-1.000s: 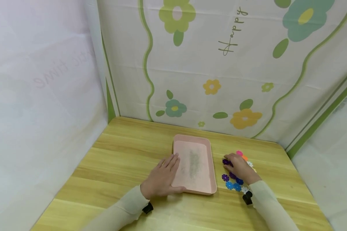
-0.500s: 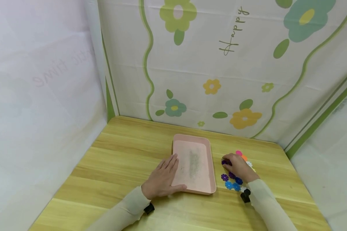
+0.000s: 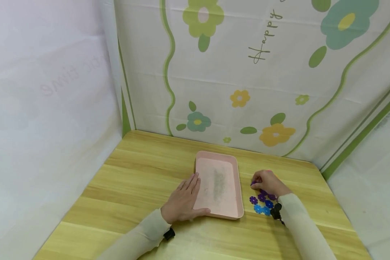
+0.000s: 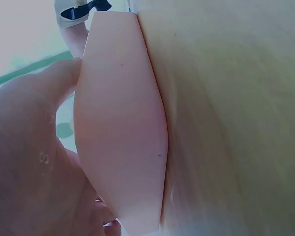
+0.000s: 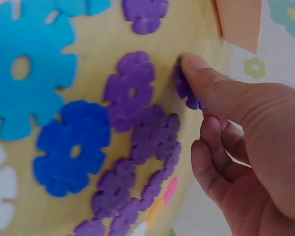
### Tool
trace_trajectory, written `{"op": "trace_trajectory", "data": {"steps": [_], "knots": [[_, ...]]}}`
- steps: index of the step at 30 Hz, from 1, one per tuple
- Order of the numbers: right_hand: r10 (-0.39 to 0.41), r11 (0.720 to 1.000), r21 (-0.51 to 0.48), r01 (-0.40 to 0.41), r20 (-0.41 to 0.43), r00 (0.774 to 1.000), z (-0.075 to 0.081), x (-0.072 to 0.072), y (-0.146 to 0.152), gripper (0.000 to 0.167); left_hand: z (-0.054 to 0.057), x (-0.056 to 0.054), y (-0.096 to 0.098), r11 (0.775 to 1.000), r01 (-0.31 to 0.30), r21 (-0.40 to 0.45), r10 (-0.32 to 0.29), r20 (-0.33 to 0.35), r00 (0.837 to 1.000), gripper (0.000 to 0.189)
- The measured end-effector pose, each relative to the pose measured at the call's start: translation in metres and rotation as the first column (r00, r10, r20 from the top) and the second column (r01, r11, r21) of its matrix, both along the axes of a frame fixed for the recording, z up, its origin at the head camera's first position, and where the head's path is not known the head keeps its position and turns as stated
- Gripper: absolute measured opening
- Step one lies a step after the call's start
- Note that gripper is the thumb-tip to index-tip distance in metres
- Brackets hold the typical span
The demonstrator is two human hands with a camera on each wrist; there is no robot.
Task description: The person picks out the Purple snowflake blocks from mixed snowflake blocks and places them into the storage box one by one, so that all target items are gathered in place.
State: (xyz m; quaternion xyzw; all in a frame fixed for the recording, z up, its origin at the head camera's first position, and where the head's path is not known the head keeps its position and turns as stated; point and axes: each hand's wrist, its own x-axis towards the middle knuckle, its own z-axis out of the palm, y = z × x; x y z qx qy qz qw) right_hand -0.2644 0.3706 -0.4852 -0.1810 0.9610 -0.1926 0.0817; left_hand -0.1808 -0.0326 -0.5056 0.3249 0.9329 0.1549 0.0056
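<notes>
- the pinched purple flower piece (image 5: 187, 91) is sitting right of the tray; whether it is touching the table is hard to tell.
- the right hand (image 3: 269, 181) is gripping it by thumb and fingertips, and is blocking part of the cluster in the head view.
- other purple pieces (image 5: 132, 91), a dark blue piece (image 5: 56, 142) and a white piece (image 5: 1, 191) are lying nearby.
- the left hand (image 3: 182, 200) is resting straight-fingered on the pink tray (image 3: 214, 187).
- flowered cloth (image 3: 214, 76) is hanging behind the table (image 3: 139, 173).
</notes>
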Motion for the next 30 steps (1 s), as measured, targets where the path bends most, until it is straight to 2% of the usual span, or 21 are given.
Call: {"op": "trace_trajectory", "data": {"steps": [3, 7, 10, 16, 23, 30], "knots": [[-0.029, 0.999, -0.015, 0.03, 0.058, 0.998, 0.008, -0.001, 0.0, 0.007, -0.004, -0.002, 0.001, 1.0, -0.002, -0.016, 0.002, -0.011, 1.0, 0.114], [-0.068, 0.998, 0.002, 0.068, 0.091, 0.994, 0.024, -0.004, -0.003, 0.011, -0.005, -0.004, 0.001, 1.0, -0.003, -0.014, 0.003, -0.014, 1.0, 0.113], [-0.081, 0.997, 0.003, 0.081, 0.091, 0.993, 0.035, -0.008, -0.008, 0.015, -0.004, -0.004, 0.001, 1.0, -0.002, -0.013, 0.002, -0.004, 1.0, 0.113], [-0.125, 0.989, -0.057, 0.133, 0.136, 0.983, 0.052, -0.016, -0.025, 0.023, 0.006, 0.001, 0.0, 1.0, 0.003, -0.016, -0.002, 0.019, 1.0, 0.112], [-0.105, 0.983, -0.133, 0.124, 0.14, 0.985, 0.057, -0.028, -0.062, 0.027, 0.009, 0.008, -0.001, 1.0, 0.003, -0.02, -0.002, 0.032, 1.0, 0.113], [-0.085, 0.976, -0.18, 0.122, 0.197, 0.977, 0.057, -0.05, -0.109, 0.03, 0.007, 0.004, 0.002, 0.999, -0.008, -0.046, 0.009, 0.029, 1.0, 0.114]]}}
